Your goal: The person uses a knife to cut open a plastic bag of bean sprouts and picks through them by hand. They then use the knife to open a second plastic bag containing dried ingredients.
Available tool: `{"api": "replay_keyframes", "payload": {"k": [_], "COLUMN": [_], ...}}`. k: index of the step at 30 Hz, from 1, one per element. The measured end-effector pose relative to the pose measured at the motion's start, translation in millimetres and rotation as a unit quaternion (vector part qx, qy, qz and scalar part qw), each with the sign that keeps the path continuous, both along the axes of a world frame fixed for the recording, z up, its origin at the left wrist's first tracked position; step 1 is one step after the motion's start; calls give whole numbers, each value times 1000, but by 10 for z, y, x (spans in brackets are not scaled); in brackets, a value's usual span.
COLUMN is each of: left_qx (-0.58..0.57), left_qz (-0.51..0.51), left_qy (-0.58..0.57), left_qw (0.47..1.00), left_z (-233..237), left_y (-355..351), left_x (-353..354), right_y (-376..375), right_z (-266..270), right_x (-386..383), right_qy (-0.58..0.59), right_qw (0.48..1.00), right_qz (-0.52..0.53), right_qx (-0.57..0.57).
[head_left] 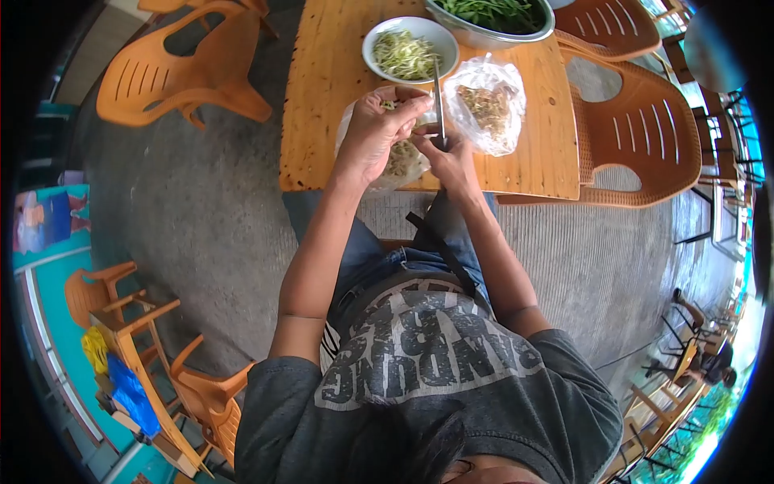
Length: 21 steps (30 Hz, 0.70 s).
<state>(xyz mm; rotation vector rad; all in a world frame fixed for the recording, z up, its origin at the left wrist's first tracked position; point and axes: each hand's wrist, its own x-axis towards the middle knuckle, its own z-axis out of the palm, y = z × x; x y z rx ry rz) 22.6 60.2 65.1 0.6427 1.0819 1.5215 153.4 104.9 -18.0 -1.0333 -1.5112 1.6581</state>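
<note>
At the surface point(322, 89) our left hand point(375, 129) pinches a veggie bit point(389, 105), right hand point(449, 159) grips a knife point(439, 101); white bowl point(409, 50) half full, plastic bag point(486, 105) holds more

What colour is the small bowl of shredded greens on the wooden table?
The bowl is plain white, with no pattern. It shows best in the head view.
</note>
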Motion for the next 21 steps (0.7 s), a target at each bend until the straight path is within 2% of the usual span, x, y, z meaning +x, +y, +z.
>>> {"api": "replay_keyframes", "payload": {"k": [2,3,7,11,16,18,21], "left_qx": [5,11,21,-45,-85,-87,-89], "left_qz": [-13,-4,14,-23,-99,-132,-158], "left_qy": [17,23,25,134,343,422,466], "left_qw": [1000,1000,999,990,930,893,866], "left_z": [121,143,117,-70,-231,-269,-341], "left_y": [140,208,386,568,862,996,1181], "left_x": [74,90,13,-118,-42,12,128], "right_y": [-7,14,70,109,75,40,-11], "right_z": [205,189,136,92,56,63,146], "right_x": [28,38,117,197,278,339,451], "right_qy": [85,136,206,268,336,348,345], "right_qw": [977,961,916,874,825,822,830], "right_qz": [-1,16,17,27,35,30,16], "right_qx": [-194,-241,-344,-405,-454,-450,-437]}}
